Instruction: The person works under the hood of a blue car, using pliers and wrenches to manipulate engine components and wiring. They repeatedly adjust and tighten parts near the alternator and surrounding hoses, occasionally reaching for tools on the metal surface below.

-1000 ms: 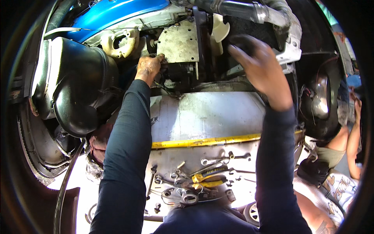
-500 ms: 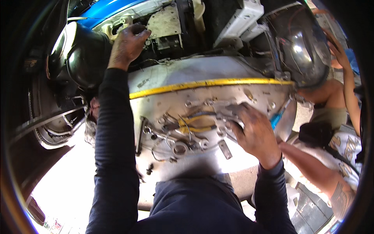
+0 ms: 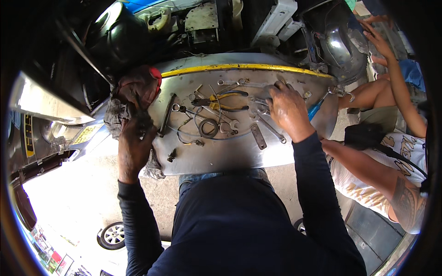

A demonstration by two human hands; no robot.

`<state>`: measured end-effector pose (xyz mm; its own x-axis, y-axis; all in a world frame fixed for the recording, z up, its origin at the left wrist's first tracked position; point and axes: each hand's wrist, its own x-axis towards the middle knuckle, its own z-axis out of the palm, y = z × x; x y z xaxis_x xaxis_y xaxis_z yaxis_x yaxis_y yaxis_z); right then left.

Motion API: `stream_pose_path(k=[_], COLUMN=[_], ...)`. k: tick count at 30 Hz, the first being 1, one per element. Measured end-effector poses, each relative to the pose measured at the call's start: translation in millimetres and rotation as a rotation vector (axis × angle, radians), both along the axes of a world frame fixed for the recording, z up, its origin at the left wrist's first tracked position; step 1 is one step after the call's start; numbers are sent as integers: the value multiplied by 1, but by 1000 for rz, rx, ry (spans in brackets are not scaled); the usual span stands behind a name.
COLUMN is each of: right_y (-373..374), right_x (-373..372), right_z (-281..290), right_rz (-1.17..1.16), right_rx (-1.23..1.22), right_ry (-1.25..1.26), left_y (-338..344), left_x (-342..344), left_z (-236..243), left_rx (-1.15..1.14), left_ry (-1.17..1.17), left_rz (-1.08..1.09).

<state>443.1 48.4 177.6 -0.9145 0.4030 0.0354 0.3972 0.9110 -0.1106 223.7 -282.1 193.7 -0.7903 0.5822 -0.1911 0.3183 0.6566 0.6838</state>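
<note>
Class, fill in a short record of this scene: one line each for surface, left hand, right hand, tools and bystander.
surface: metal panel with a yellow edge
left hand: left hand on a dark rag at the panel's left end
right hand: right hand down on the wrenches
tools: yellow pliers, ring, blue screwdriver
bystander: a person at the right

Tool-strewn metal panel
</note>
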Motion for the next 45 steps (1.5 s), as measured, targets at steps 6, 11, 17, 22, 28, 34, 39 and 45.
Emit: stream_pose_path(k=[6,11,17,22,28,34,39,45], right_y=[14,16,32,17,32,48,141,243], right_x=[-50,-79,-71,-67,-105,-176,-249,-342], right_z=[-30,-36,-14,1,38,15,-72,-133], right_rz=[266,344,199,-65,-28,-438,-342,-252], right_rx=[-31,16,-397,-1030,-1568,-1577,-1067,-355], right_ry=[115,-37,70,479,930,503,307,81], left_y=[-43,-30,-13,14,75,168,274,389], left_x=[24,24,20,16,-8,-82,-174,-240], left_z=[-17,-23,-18,-19,-12,-32,-97,-165], left_rx=[49,149,126,155,193,290,-52,-215], left_ry=[-52,1,11,-212,-91,-64,317,673], left_rz=[131,68,15,18,-106,-195,-462,-389])
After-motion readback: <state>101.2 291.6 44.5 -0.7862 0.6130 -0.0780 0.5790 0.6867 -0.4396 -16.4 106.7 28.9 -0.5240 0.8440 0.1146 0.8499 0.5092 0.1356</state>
